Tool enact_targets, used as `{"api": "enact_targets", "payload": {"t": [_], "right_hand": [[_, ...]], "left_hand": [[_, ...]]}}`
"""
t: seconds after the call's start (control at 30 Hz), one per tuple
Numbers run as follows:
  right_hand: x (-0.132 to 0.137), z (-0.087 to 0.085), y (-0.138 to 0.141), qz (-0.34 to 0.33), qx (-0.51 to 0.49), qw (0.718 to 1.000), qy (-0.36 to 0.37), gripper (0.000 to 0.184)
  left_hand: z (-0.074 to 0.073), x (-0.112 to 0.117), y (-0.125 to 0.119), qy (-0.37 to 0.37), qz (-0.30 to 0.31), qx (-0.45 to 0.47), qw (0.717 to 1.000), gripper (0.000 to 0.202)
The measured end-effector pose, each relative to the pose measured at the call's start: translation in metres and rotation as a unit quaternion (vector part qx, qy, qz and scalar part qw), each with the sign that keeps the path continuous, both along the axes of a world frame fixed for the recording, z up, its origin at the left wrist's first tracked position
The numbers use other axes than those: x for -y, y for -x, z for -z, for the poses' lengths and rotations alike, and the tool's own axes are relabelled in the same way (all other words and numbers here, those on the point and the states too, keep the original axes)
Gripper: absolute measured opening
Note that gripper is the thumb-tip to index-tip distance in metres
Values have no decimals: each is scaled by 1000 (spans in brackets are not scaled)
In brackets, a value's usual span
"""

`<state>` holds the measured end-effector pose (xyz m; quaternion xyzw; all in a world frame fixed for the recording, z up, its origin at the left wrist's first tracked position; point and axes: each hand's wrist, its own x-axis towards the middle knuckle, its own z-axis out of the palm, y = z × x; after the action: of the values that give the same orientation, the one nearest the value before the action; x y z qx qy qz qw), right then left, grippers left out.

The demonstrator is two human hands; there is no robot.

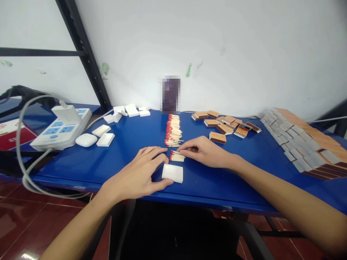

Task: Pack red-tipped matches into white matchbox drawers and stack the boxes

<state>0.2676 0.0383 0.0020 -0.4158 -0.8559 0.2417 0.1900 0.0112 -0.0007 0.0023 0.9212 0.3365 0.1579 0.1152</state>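
A small group of red-headed matches (177,156) lies on the blue table, with the heads to the left. My right hand (206,151) is at the group's far right side, thumb and fingers pinched on a match there; the fingertips partly cover it. Just nearer to me is a white matchbox tray (172,173). Spread around its left side, my left hand (145,169) has the thumb at the tray's near edge and the other fingertips beside the match heads. A longer row of matches (173,131) stretches away behind the small group.
White trays (105,139) lie at the left, near a white rounded case (86,140) and a power strip (65,126) with cables. Loose matchbox sleeves (217,137) lie back right. Stacked matchboxes (309,144) stand at the far right. A blurred dark rectangle (170,94) stands against the wall.
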Motion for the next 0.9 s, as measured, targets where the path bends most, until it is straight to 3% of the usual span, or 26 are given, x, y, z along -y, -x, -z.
{"api": "enact_targets", "payload": {"t": [0.57,0.9], "right_hand": [[11,0,9,16,34,997,-61,30],[13,-3,16,37,11,999,-26,15]], "left_hand": [[3,-2,2,-22,26,-4,999,31],[2,-1,1,-26,23,-9,999,29]]}}
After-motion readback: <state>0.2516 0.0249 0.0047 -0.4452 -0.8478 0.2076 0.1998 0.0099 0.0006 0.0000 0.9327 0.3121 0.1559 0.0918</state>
